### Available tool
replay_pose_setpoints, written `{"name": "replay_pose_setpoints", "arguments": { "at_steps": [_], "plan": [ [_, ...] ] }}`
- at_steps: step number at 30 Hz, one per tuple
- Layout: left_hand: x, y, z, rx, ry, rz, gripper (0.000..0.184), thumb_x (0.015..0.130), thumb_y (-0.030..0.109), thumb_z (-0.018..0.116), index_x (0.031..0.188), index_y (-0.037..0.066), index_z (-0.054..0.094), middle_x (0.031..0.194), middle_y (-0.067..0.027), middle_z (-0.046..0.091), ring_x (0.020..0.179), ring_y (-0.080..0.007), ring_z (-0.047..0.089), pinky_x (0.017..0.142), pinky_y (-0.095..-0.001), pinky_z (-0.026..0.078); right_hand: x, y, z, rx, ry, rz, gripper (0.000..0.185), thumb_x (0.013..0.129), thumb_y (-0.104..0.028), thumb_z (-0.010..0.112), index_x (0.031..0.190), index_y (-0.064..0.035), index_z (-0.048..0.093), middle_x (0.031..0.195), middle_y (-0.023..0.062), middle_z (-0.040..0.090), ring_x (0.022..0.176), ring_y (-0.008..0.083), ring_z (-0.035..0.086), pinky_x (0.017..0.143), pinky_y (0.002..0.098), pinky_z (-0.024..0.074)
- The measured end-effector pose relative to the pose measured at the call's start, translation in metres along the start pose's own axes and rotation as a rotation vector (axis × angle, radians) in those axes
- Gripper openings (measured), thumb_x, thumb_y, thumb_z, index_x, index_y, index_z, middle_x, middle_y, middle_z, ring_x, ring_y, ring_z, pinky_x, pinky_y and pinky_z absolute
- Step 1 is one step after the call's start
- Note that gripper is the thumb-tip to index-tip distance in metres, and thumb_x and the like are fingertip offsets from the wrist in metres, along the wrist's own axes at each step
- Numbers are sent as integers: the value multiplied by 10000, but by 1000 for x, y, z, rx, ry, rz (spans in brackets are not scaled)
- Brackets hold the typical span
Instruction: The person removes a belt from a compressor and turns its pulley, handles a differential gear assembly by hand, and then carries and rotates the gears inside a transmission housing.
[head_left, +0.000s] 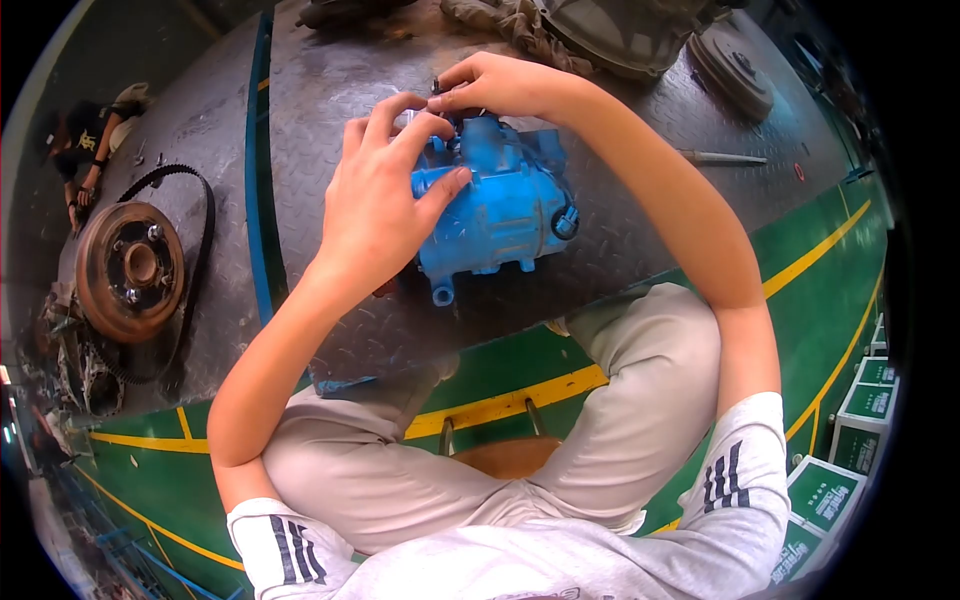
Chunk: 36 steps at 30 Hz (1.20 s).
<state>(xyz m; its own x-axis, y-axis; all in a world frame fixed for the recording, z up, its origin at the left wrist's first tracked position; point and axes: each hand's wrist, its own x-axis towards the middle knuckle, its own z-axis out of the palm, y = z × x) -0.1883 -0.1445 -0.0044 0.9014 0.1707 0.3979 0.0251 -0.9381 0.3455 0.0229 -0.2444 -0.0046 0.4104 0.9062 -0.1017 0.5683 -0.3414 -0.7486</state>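
Note:
A blue-painted compressor [495, 225] lies on the dark metal table in front of me. My left hand [385, 175] is curled over its left end, thumb pressed on the blue body and fingers reaching to the far side. At the far edge, my right hand [490, 85] has thumb and forefinger pinched together beside the left fingertips. A small dark piece [435, 88] shows at those fingertips, too small to name. The right wrist arches above the compressor. A black round connector [565, 222] sits on its right side.
Left of the table gap [262, 180] lie a rusty pulley wheel [130, 270] and a toothed belt [208, 215]. A metal housing [620, 30], a disc [732, 70] and a pointed rod [725, 158] lie on the far and right side. Another person [95, 140] works at far left.

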Motion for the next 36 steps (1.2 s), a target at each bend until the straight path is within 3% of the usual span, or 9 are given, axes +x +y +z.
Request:
{"name": "replay_pose_setpoints", "arguments": {
  "at_steps": [12, 15, 21, 25, 27, 30, 31, 33, 36],
  "plan": [
    [4, 2, -4, -94, -26, 49, 320, 922, 240, 757, 1163, 61, 649, 1218, -93, 655, 1195, -308, 578, 991, -403, 508, 4, -6, -4, -99, 84, -106, 335, 1033, -293, 657, 1154, 12, 725, 1033, 119, 751, 920, 217, 727, 872, 354, 593],
    [5, 3, -8, -111, -75, 24, 319, 924, 244, 754, 1166, 66, 646, 1224, -98, 649, 1185, -308, 583, 998, -403, 508, 8, 3, -5, -281, 84, -65, 363, 1029, -319, 659, 1143, 19, 730, 1041, 121, 755, 936, 231, 723, 856, 362, 594],
    [5, 4, -11, -96, -117, -20, 425, 924, 288, 751, 1272, 91, 611, 1267, -126, 643, 1240, -324, 583, 1046, -415, 494, 0, 2, -11, 119, -56, 93, 516, 1007, -463, 654, 1229, -1, 718, 1178, 167, 737, 1091, 269, 698, 957, 392, 563],
    [1, -8, -17, -14, -86, -62, 634, 897, 341, 767, 1411, 37, 553, 1379, -203, 619, 1342, -352, 562, 1112, -433, 461, 2, 4, 3, -210, 35, 112, 552, 993, -491, 648, 1335, -61, 696, 1253, 165, 717, 1150, 314, 689, 944, 445, 584],
    [6, -30, -22, -42, -203, -280, 760, 902, 484, 734, 1459, 12, 521, 1423, -216, 601, 1348, -355, 562, 1152, -463, 430, -7, 2, -3, 40, -27, 183, 588, 991, -538, 642, 1386, -103, 663, 1316, 164, 690, 1203, 317, 656, 1063, 460, 508],
    [4, -65, -17, -676, -366, -714, 863, 913, 685, 610, 1463, 26, 526, 1426, -184, 608, 1356, -309, 547, 1136, -486, 403, -18, 21, -5, 76, 47, 134, 641, 973, -573, 646, 1376, -75, 653, 1346, 191, 665, 1237, 329, 646, 1061, 450, 524],
    [-3, -64, -16, -987, -332, -828, 831, 935, 694, 544, 1479, 67, 525, 1383, -171, 631, 1279, -285, 585, 1107, -436, 412, -26, 26, -8, 91, 70, 88, 679, 969, -581, 646, 1357, -25, 652, 1316, 209, 679, 1216, 329, 661, 1044, 437, 543],
    [-16, -73, -3, -1146, -231, -992, 687, 969, 626, 531, 1389, 90, 615, 1293, -127, 701, 1158, -263, 674, 1061, -531, 492, -44, 31, -16, 115, 47, 61, 734, 971, -619, 615, 1375, -6, 629, 1321, 222, 673, 1191, 306, 679, 990, 391, 565],
    [-25, -55, 2, -1259, -195, -1219, 675, 956, 656, 507, 1310, 101, 656, 1207, -111, 731, 1114, -262, 689, 1043, -518, 508, -67, 32, -8, 481, 33, 438, 789, 989, -662, 545, 1443, -17, 557, 1384, 169, 636, 1284, 291, 599, 1116, 425, 437]
  ]
}}
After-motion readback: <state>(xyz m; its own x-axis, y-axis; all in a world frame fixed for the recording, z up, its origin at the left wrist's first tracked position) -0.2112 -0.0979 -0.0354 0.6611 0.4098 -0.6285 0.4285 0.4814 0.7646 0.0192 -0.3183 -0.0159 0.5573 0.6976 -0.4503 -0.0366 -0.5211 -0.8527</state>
